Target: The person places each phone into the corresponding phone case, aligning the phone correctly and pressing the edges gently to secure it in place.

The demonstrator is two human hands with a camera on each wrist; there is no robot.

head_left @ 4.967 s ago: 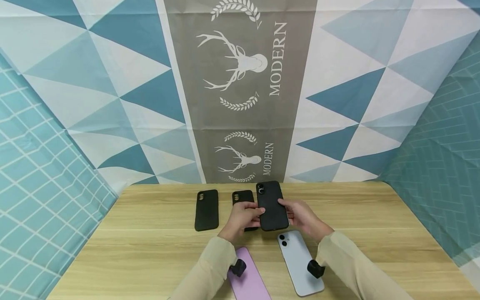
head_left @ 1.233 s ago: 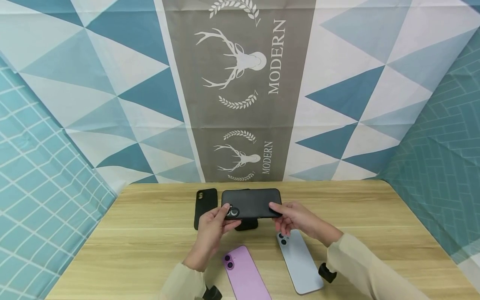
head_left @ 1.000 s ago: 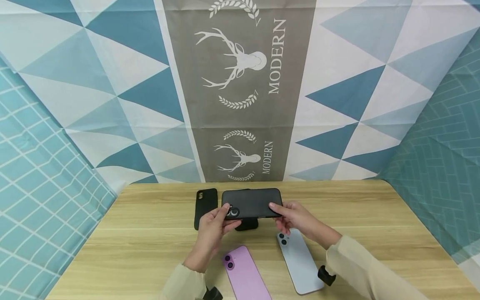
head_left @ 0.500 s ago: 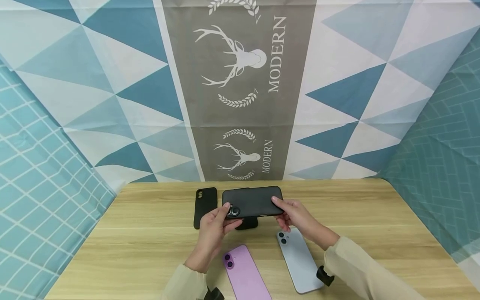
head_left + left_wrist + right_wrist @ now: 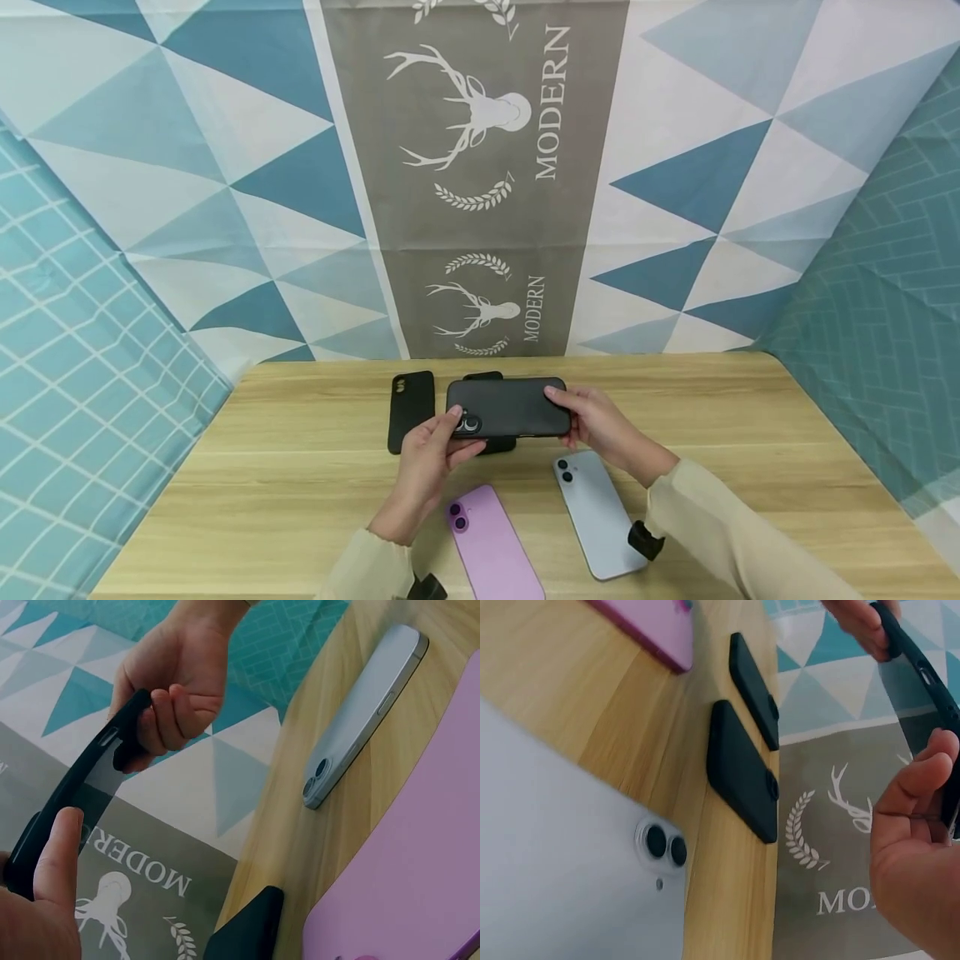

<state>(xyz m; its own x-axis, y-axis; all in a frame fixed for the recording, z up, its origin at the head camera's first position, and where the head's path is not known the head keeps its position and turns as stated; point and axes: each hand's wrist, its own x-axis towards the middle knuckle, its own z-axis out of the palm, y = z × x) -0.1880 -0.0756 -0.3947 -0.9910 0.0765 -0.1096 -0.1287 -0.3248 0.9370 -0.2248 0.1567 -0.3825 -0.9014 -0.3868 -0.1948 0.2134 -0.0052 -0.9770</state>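
A: What do the two hands hold at this moment?

B: They hold one black phone (image 5: pixel 513 407) together. The left hand (image 5: pixel 424 467) grips its left end and the right hand (image 5: pixel 606 427) grips its right end. Each thumb lies on the back, and other fingers are curled beneath.

A: And where is this phone, exactly?

B: It is in the air, above the far part of the counter (image 5: pixel 225 483), with its long side from left to right. Its camera lenses (image 5: pixel 467 424) are at the left end, just beside the left thumb. In the wrist views its other face looks glassy.

A: Is there something behind it?

B: Yes, a black case (image 5: pixel 498 447) lies there, partly hidden in the head view. Another black case (image 5: pixel 411 413) lies to the left of it, apart.

A: What lies on the near side?

B: A pink phone (image 5: pixel 497 546), back upward, whose near end goes out of the head view. To its right lies a pale silver phone (image 5: pixel 600 517), also back upward. The two do not touch.
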